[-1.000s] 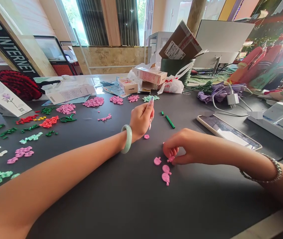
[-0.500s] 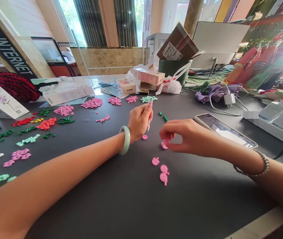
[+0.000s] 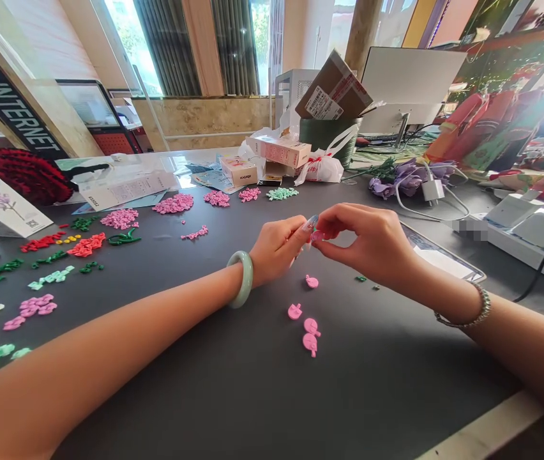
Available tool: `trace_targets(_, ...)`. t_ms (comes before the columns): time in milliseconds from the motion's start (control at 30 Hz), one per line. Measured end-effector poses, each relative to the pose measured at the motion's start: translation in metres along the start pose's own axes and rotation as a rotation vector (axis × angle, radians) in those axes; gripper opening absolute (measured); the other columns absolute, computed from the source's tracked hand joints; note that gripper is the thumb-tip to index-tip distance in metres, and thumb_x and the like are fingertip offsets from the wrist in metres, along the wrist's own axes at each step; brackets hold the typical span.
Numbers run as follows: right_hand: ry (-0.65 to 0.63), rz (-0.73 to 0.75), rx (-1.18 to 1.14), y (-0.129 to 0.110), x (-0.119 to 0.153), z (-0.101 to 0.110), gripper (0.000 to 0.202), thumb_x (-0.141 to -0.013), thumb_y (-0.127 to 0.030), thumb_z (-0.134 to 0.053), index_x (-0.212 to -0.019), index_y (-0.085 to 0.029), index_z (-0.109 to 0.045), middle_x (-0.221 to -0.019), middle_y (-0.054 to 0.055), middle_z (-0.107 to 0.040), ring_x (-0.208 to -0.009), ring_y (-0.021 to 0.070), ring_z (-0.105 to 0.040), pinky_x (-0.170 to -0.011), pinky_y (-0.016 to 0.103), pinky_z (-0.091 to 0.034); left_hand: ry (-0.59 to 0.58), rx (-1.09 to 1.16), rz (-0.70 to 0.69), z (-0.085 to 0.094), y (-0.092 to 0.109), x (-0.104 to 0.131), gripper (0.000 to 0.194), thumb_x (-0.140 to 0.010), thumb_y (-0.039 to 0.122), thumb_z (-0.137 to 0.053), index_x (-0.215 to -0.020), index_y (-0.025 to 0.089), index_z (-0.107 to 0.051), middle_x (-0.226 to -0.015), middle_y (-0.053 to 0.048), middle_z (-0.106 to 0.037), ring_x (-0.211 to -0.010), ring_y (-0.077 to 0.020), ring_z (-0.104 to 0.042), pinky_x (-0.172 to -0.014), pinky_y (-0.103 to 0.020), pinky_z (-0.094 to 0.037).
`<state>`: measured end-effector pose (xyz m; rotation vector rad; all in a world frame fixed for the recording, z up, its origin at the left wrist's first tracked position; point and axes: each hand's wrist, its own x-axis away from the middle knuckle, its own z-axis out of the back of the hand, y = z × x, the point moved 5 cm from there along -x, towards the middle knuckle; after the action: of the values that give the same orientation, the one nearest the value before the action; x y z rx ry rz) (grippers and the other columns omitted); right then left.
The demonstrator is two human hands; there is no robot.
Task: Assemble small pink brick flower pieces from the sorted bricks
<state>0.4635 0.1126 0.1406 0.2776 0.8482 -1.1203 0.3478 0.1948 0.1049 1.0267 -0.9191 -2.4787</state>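
My left hand (image 3: 280, 246) is closed, thumb and fingers pressed together, and what it holds is too small and hidden to make out. Touching its fingertips, my right hand (image 3: 361, 236) pinches a small pink piece (image 3: 317, 236) between thumb and forefinger. Below the hands on the dark table (image 3: 234, 396) lie a round pink piece (image 3: 311, 281), another (image 3: 294, 311) and two more close together (image 3: 309, 343). Two tiny green pieces (image 3: 361, 278) lie under my right hand.
Piles of pink (image 3: 173, 204), red (image 3: 87, 245), green and white pieces spread over the left side. A phone (image 3: 444, 255) lies beyond my right wrist, near a power strip (image 3: 530, 236). Small boxes (image 3: 238, 170), a bag (image 3: 322, 167) and purple flowers (image 3: 410, 179) stand behind.
My right hand has lifted a pink piece and moved up to my left fingertips. My left hand has shifted slightly right and down. The view has shifted a little.
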Motion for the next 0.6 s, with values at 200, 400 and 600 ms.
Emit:
trace_targets(200,0.042,0.086,0.009,-0.0019,0.0009,0.0023,0.007,-0.085,-0.019,-0.065,-0.079,-0.022,-0.063,-0.073,-0.001,-0.068,-0.065,0.0125,-0.064,-0.061,0.024,-0.05,-0.016,0.007,-0.082,-0.0013,0.0041,0.0011,0.049,-0.101,0.05,-0.029,-0.065,0.02,-0.042,-0.056,0.003,-0.047,-0.053,-0.0096,-0.044,-0.057,-0.024,-0.038)
trace_targets(400,0.081,0.113,-0.01,0.0001,0.0006,0.0037,0.005,-0.088,-0.025,-0.067,-0.084,-0.023,-0.066,-0.076,-0.001,-0.07,-0.065,0.0126,-0.064,-0.063,0.025,-0.051,0.025,0.049,-0.083,-0.0012,-0.0001,0.001,0.048,-0.101,0.052,-0.031,-0.066,0.02,-0.041,-0.056,0.004,-0.047,-0.051,-0.0096,-0.044,-0.055,-0.025,-0.037)
trace_targets(600,0.074,0.126,0.027,0.0027,0.0017,0.0014,0.012,-0.092,-0.031,-0.064,-0.083,-0.024,-0.067,-0.077,-0.001,-0.071,-0.065,0.013,-0.064,-0.064,0.026,-0.051,0.051,0.04,-0.096,-0.0011,0.0027,0.0018,0.05,-0.101,0.054,-0.029,-0.065,0.02,-0.041,-0.058,0.002,-0.048,-0.053,-0.0101,-0.044,-0.054,-0.025,-0.038)
